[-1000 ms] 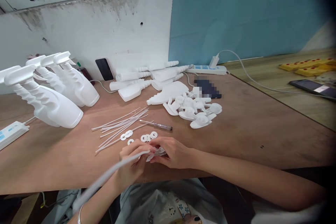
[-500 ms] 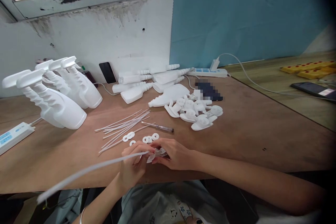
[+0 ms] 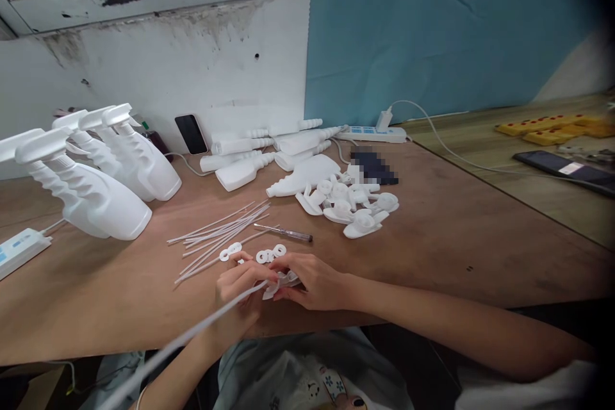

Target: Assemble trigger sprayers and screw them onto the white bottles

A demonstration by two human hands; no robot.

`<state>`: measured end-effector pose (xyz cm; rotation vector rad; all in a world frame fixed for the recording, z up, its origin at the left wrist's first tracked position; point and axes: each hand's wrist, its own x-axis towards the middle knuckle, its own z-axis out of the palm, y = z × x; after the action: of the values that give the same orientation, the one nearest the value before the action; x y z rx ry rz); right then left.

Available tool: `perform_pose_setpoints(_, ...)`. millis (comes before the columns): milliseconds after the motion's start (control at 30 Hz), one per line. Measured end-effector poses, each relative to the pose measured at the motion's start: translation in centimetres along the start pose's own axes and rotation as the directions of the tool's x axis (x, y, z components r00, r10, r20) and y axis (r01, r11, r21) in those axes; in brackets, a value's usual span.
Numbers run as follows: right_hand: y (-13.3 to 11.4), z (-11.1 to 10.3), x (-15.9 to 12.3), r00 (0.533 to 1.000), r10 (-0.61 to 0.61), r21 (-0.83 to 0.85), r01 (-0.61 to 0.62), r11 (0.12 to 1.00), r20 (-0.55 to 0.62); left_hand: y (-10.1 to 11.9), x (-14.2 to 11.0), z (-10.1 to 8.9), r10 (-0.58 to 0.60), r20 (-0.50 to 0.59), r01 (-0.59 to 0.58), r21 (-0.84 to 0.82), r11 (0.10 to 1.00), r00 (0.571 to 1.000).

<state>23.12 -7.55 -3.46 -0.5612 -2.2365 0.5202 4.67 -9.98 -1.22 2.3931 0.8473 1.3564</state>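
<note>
Close to the table's front edge, both my hands meet over a small white trigger spray head (image 3: 287, 280). My right hand (image 3: 314, 282) is closed around the spray head, hiding much of it. Between the fingers of my left hand (image 3: 236, 291) is a long white plastic tube (image 3: 192, 328), gripped near the end at the spray head. Its free end sweeps down over my left forearm. Whether the tube sits inside the spray head is hidden by fingers. White ring washers (image 3: 279, 250) lie just beyond my hands, with loose white tubes (image 3: 218, 230) to the left.
A screwdriver (image 3: 291, 234) lies beyond the washers. Loose spray heads (image 3: 364, 223) are heaped right of centre, before lying white bottles (image 3: 243, 170). Assembled spray bottles (image 3: 110, 205) stand left. A phone (image 3: 191, 134) leans on the wall; power strips (image 3: 358, 134) sit behind and at left.
The tube's free end has swung downward and now runs steeper toward the bottom edge. My left fingers have shifted slightly on it. The whole view has moved a little to the right.
</note>
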Motion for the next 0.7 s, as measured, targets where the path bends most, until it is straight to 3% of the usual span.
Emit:
perform_pose_setpoints(167,0.0,-0.2,0.2,0.995,0.079,0.073,-0.083,0.994,0.052,-0.2,-0.2,0.2,-0.020,-0.012,0.021,0.017,1.000,1.000)
perform_pose_setpoints(300,0.3,-0.7,0.4,0.959,0.272,0.251,-0.283,0.926,0.078,-0.4,1.0,-0.4,-0.250,-0.111,0.246,-0.055,0.968,0.962)
perform_pose_setpoints(400,0.4,-0.8,0.8,0.882,0.455,0.552,-0.442,0.707,0.123,-0.5,3.1,-1.4,-0.419,-0.262,0.350,-0.272,0.897,0.869)
perform_pose_setpoints(467,0.3,-0.8,1.1,0.862,0.485,0.762,-0.412,0.500,0.148,-0.7,4.7,-2.0,-0.477,-0.276,0.350,-0.403,0.845,0.834)
perform_pose_setpoints(533,0.2,-0.9,1.4,0.859,0.503,0.870,-0.313,0.380,0.090,-1.0,6.0,-2.2,-0.497,-0.196,0.362,-0.474,0.803,0.845)
perform_pose_setpoints(700,0.7,-2.2,2.0,0.786,0.619,0.962,-0.166,0.218,-0.005,-2.4,7.1,-1.5,-0.443,-0.058,0.365,-0.475,0.801,0.895)
